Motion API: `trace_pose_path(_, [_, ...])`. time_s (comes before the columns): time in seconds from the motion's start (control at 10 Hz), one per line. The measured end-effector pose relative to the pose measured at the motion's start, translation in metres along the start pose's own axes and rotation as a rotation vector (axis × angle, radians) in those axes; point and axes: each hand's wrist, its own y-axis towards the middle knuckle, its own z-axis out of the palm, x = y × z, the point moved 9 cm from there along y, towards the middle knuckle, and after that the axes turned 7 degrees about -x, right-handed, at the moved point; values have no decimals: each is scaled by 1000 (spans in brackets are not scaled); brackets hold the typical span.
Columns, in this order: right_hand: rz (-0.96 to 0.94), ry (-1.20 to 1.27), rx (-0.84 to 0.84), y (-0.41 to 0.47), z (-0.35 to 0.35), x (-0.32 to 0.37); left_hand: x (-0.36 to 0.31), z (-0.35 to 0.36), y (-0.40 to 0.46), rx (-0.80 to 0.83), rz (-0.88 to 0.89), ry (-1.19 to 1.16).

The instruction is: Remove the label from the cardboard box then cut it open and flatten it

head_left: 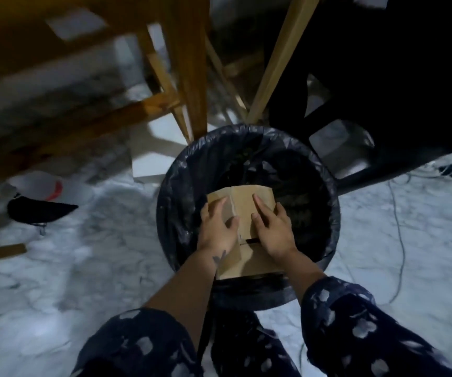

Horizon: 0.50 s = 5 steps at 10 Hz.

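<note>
A flattened brown cardboard box [243, 213] lies over the mouth of a round bin lined with a black bag [170, 191]. Both my hands rest on top of it. My left hand [218, 229] presses the left flap with fingers spread, thumb across the middle panel. My right hand [272, 227] grips the right edge, fingers laid flat over the panel. The near end of the cardboard reaches the bin's front rim. No label shows on the visible face.
Wooden table legs [189, 77] stand just beyond the bin. A black chair [369, 104] is at the back right. A black shoe [39, 210] and a white container lie on the marble floor at left. Cables [399, 227] trail on the right.
</note>
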Motion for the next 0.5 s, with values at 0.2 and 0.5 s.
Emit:
trace_pose_path(0.2, [103, -3, 52, 75, 73, -56, 48, 67, 82, 123, -96, 84])
trace_pose_path(0.5, [134, -35, 103, 90, 98, -71, 56, 83, 102, 91, -109, 229])
